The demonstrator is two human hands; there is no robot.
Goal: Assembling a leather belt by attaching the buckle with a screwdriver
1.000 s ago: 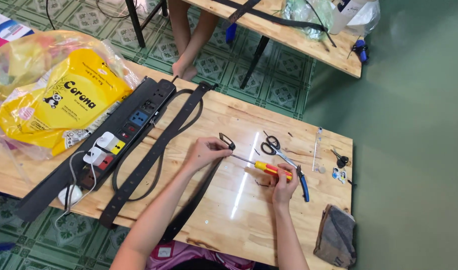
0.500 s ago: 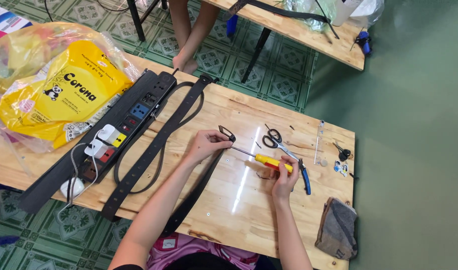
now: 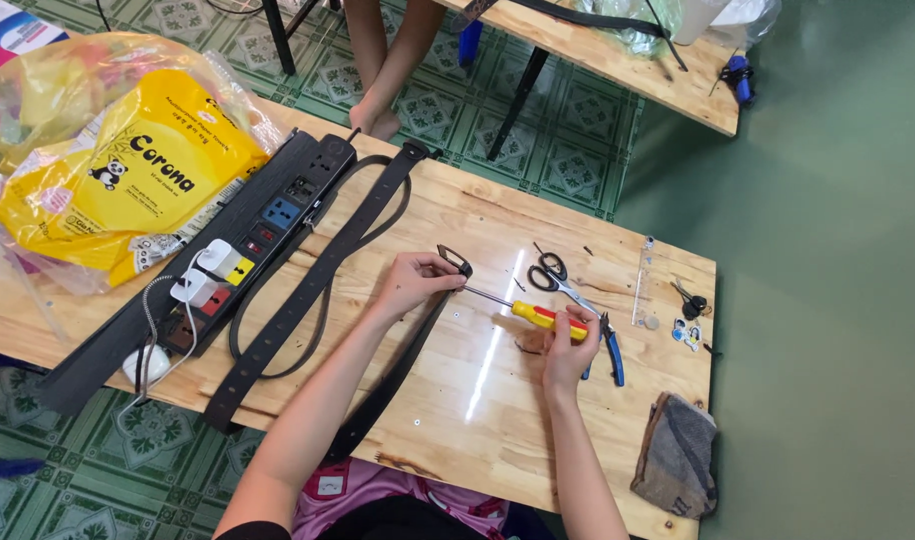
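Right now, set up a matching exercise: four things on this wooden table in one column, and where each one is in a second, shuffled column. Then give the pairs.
Things:
1. screwdriver
2. belt buckle
3. scissors
4. power strip

Places:
A. pinched by the left hand
B. at the table's left, beside the yellow bag
C. lying free, just beyond the screwdriver
D. gripped in the right hand, tip towards the buckle

Pairs: 1-D, 2-A, 3-C, 4-B
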